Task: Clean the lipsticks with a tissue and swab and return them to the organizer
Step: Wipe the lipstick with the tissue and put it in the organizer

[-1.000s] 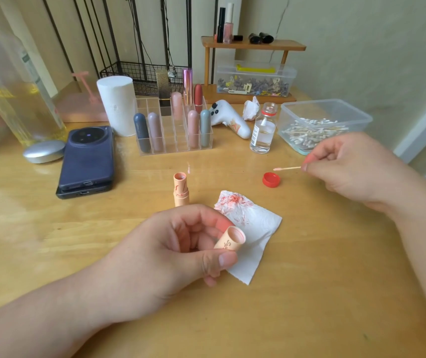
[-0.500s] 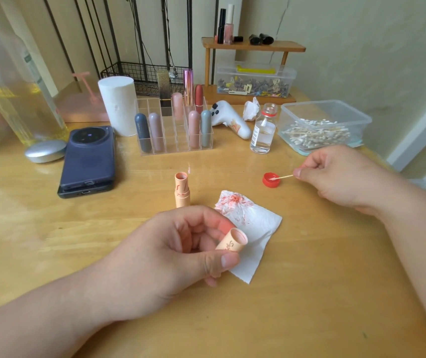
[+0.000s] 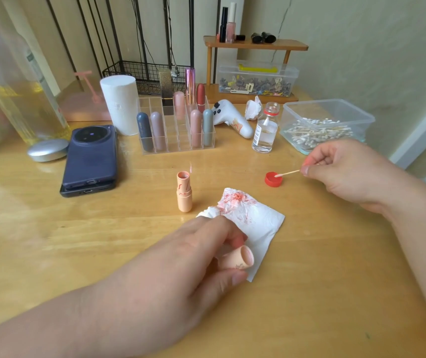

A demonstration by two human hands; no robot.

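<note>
Left hand (image 3: 180, 267) is seen low in the foreground, its fingers and thumb curled round a peach lipstick cap (image 3: 241, 259), whose open end is turned to the right. Right hand (image 3: 343, 171) is held above the wooden table (image 3: 335, 293), thumb and forefinger pinched on a cotton swab (image 3: 288, 173).

At the back of the table a clear organizer (image 3: 173, 140) is stood, with capped lipsticks (image 3: 195, 127) set upright in several of its compartments. To its right a clear tub (image 3: 330, 109) of swabs is placed, and a small open bottle (image 3: 264, 133) of clear liquid is stood between the two.

A white tissue (image 3: 258, 220), smeared red, is laid flat, partly covered by the left hand's fingers. Just left of it the peach lipstick (image 3: 184, 192) is stood upright, uncapped. The swab's tip is touched to a red bottle cap (image 3: 272, 180) lying on the table near the bottle.
</note>
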